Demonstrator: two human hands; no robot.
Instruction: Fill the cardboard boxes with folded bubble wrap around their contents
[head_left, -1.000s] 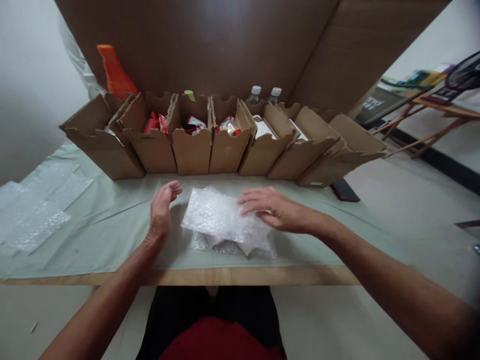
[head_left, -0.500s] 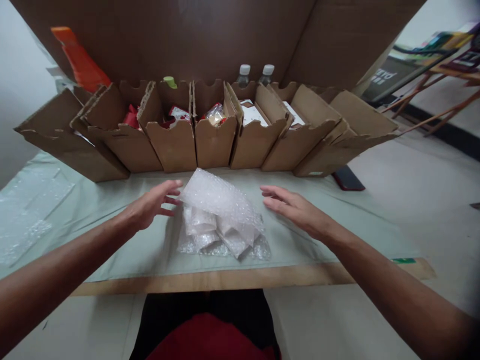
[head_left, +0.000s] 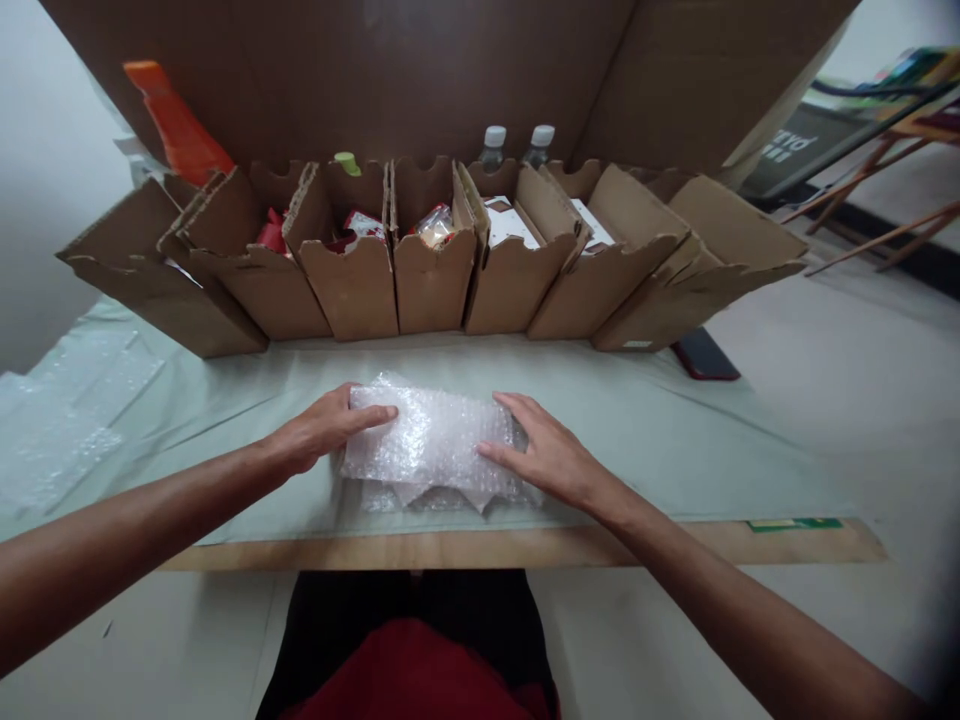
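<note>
A folded bundle of clear bubble wrap [head_left: 431,435] lies on the pale green cloth near the table's front edge. At its left end, my left hand [head_left: 330,428] is closed on the wrap, thumb on top and fingers tucked behind the far edge, mostly hidden. My right hand [head_left: 551,450] grasps the right end, with its thumb over the top layer and its forefinger at the far corner. Crumpled layers stick out under the front of the bundle. Whether anything is wrapped inside I cannot tell.
Several cardboard bins [head_left: 431,290] stand in a row behind, some holding red packets and white boxes [head_left: 510,225]. A phone [head_left: 705,355] lies by the rightmost bin. More bubble wrap [head_left: 67,430] lies at the left. Two capped bottles [head_left: 538,147] and an orange object [head_left: 176,125] stand behind.
Both hands have moved inward from either side and taken hold of the bubble wrap. Its raised top sheet now lies flatter across the bundle.
</note>
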